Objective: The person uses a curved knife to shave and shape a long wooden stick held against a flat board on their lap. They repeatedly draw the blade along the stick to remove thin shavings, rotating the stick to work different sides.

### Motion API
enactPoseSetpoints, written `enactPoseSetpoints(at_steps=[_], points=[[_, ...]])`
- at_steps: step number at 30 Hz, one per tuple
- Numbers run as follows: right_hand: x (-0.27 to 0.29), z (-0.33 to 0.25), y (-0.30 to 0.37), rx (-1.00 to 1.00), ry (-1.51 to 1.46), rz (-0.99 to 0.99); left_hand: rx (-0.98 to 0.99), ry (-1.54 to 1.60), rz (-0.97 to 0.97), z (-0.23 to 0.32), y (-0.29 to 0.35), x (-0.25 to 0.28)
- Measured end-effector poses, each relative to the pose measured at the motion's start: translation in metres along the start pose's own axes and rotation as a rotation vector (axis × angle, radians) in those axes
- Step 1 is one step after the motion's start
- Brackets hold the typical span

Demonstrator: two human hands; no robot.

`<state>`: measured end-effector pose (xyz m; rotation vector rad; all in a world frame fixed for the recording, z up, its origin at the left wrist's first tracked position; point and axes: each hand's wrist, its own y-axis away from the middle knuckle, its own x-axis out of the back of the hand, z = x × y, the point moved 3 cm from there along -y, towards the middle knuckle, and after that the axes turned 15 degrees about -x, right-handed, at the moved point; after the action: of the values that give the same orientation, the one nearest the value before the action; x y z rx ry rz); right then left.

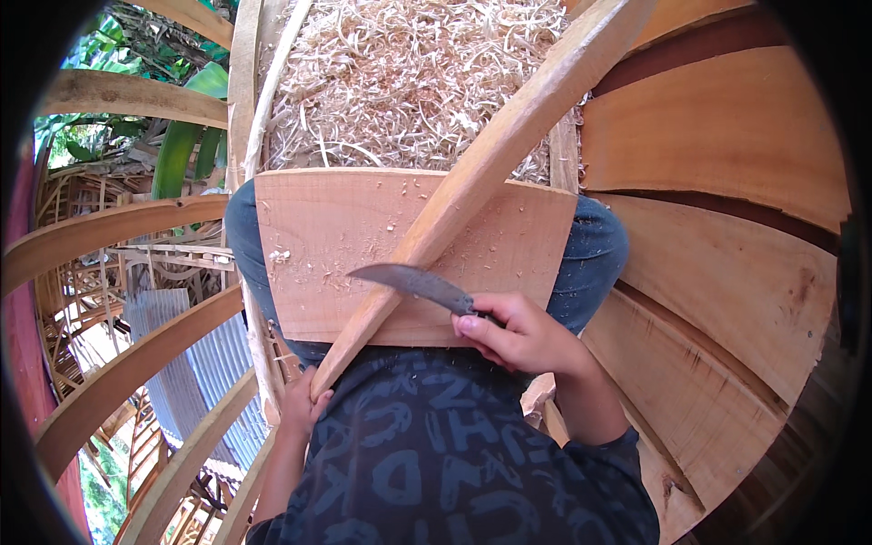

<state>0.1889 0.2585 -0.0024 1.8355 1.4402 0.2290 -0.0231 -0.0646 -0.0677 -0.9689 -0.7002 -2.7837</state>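
Left hand (pixel 298 404) clamped on near end of long squared tan wooden bar (pixel 465 193), below-left of flat pinkish wooden board (pixel 318 227). Bar crosses board diagonally, far end up-right, cut off by frame. Curved dark steel knife (pixel 413 280) over board, tip left; blade-bar contact unclear. Right hand (pixel 513 331), board's lower right, clamped on knife handle, mostly hidden.
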Motion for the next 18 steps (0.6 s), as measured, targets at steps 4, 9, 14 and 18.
enactPoseSetpoints(at_steps=[4,9,14,18], points=[[0.017,-0.015,0.011,-0.078,-0.258,0.121,-0.053,0.026,0.022,0.005,-0.007,-0.002],[-0.009,-0.014,0.001,-0.062,-0.047,0.001,-0.062,0.001,0.0,0.008,-0.013,0.0],[0.011,-0.03,0.018,0.125,-0.502,0.317,-0.029,0.005,0.003,0.009,-0.016,-0.002],[-0.021,-0.016,0.003,-0.05,0.2,-0.055,-0.131,-0.027,0.04,0.007,-0.019,-0.004]])
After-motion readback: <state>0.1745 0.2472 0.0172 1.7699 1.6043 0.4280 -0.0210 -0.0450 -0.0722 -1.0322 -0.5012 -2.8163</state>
